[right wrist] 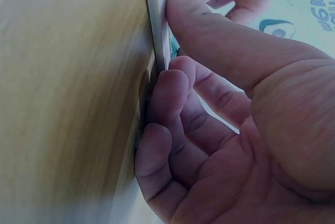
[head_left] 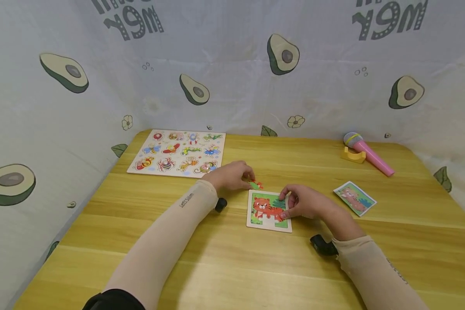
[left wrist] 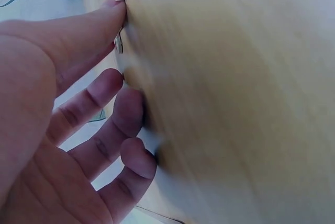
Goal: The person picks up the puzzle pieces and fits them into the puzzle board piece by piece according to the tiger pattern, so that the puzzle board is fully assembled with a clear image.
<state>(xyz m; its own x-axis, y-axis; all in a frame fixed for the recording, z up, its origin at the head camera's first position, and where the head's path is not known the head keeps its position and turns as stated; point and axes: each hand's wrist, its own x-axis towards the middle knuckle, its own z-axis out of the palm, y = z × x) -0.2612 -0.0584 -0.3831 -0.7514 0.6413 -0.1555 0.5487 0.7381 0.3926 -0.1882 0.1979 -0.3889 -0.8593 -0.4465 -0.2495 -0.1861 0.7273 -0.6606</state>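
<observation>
My left hand (head_left: 234, 175) is at the far left corner of a small square tiger puzzle (head_left: 269, 210). Its thumb and index finger pinch a green and orange puzzle piece (head_left: 256, 185) just beyond the frame; the other fingers are loosely bent in the left wrist view. My right hand (head_left: 304, 201) holds the puzzle by its right side. In the right wrist view its thumb (right wrist: 191, 14) lies over the puzzle's upper face, and its bent fingers are against the edge (right wrist: 157, 30). A pale gap shows at the puzzle's lower middle, below the tiger.
At the back left lies an insect picture board (head_left: 176, 153). A picture card (head_left: 355, 198) lies right of my right hand. Behind it are a pink toy microphone (head_left: 373, 159) and a yellow curved block (head_left: 353, 155). A white avocado-print cloth (head_left: 236, 51) hangs behind the wooden table (head_left: 232, 267).
</observation>
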